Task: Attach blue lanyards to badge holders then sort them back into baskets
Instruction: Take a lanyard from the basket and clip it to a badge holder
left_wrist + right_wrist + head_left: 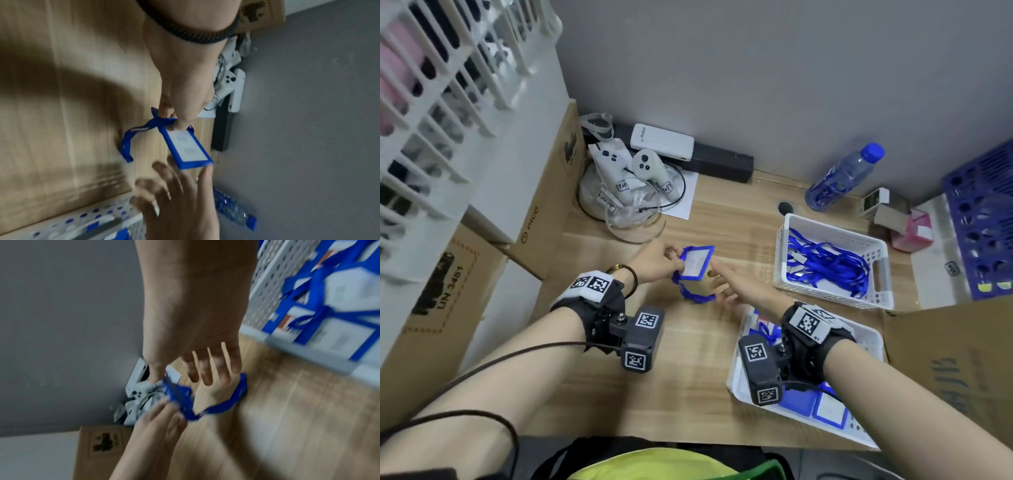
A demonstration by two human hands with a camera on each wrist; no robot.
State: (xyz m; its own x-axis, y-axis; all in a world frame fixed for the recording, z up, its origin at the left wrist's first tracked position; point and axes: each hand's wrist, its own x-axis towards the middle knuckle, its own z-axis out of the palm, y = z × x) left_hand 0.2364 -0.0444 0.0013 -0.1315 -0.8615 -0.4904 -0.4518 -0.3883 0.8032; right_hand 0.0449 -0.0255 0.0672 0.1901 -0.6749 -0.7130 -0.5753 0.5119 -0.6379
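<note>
So right now the left hand (654,262) is pinching the top end of a blue badge holder (695,263), up off the wooden table (688,377), about mid-table and left of the two white baskets. A blue lanyard (693,294) hangs in a loop from that same end. The right hand (739,284) is spread open, fingers straight, with its thumb just at the holder's far corner, not gripping anything.

What could go wrong: the holder is only held by a fingertip pinch at one end, so if the right hand bumps it during the hand-over it could swing or slip out. The dangling loop could also snag on the rim of the near basket (873,337) when it gets dropped in, or tangle with the straps already in there. I can't tell if the clip is fully seated either.

View-wise, the left wrist camera shows the pinch and the card window clearly. The head view is the only one showing both baskets, the far basket (883,260) holding loose lanyards. The right wrist view is pretty blurry but shows the open palm best.
</note>
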